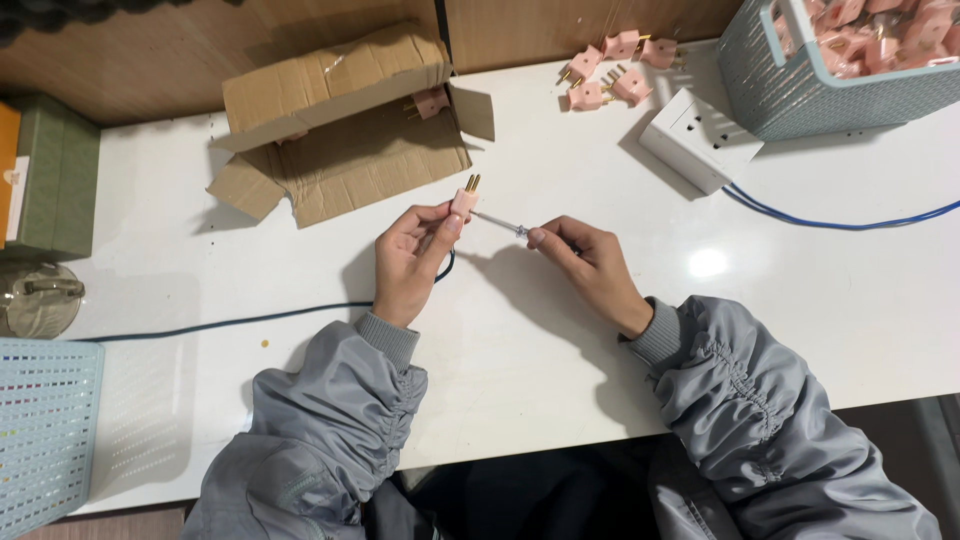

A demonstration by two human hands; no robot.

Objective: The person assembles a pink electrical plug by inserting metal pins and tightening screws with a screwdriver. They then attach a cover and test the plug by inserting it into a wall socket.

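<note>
**A:** What have I got in the hands?

**B:** My left hand [408,262] pinches a small pink plastic plug with two brass pins [464,198], fingers pressed on its body, pins pointing up and away. My right hand [590,265] has its fingers closed round a thin screwdriver with a clear handle [500,224]; its tip meets the plug's side. Both are held above the white desk [560,340], near its middle.

**A:** How much room around them?

**B:** Plenty toward me: bare desk runs to the near edge, crossed only by a thin dark cable [220,322] trailing left from under the left hand. Just beyond the plug lies a flattened brown cardboard box [340,150], one pink plug in it. Far right, a white square socket block [695,140] with a blue cable [840,222] sits against a pale blue plastic basket [800,95] of pink plugs; a loose cluster of pink plugs [610,70] lies at the far edge.

**A:** Left side?

**B:** A second pale blue perforated basket [45,430] overhangs the near-left corner, a glass jar [35,298] behind it.
</note>
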